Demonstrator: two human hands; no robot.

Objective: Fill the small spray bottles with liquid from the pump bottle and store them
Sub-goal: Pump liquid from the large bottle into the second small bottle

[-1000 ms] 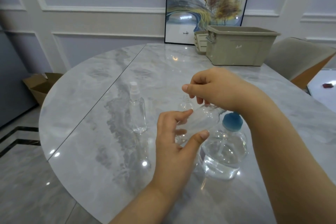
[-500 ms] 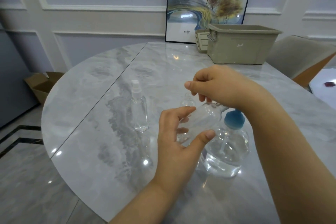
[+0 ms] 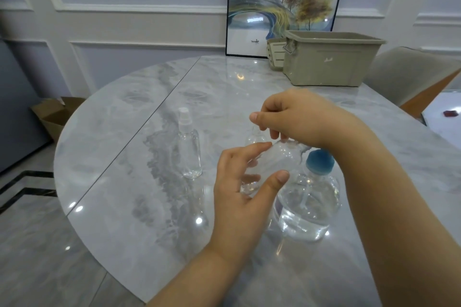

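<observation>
Very little is changing between the earlier views and this one: both hands are staying on the same clear bottle above the counter (image 3: 119, 147), and only the view is drifting slightly. That steadiness suggests the cap is still being worked at the neck, most likely unscrewed so the bottle can be filled, though the cap itself is hidden.

Furthest left, a capped small spray bottle (image 3: 189, 149) is standing upright on the counter, well apart from either hand and waiting its turn. Next, the left hand (image 3: 244, 187) is cradling the held spray bottle (image 3: 272, 164), fingertips along its upper side and thumb pressing underneath, so the bottle is lying tilted with its base towards the person and its neck pointing away and to the right. Just behind it, another small clear bottle (image 3: 255, 136) is peeking out, partly hidden. The right hand (image 3: 299, 117) is curling over the neck end, fingers pinching downward at the top of the held spray bottle. Below that wrist, the pump bottle (image 3: 309, 204) with its blue top is standing partly full, just beside the held bottle. Far right at the back, the beige bin (image 3: 329, 62) is sitting open, probably the storage spot.
</observation>
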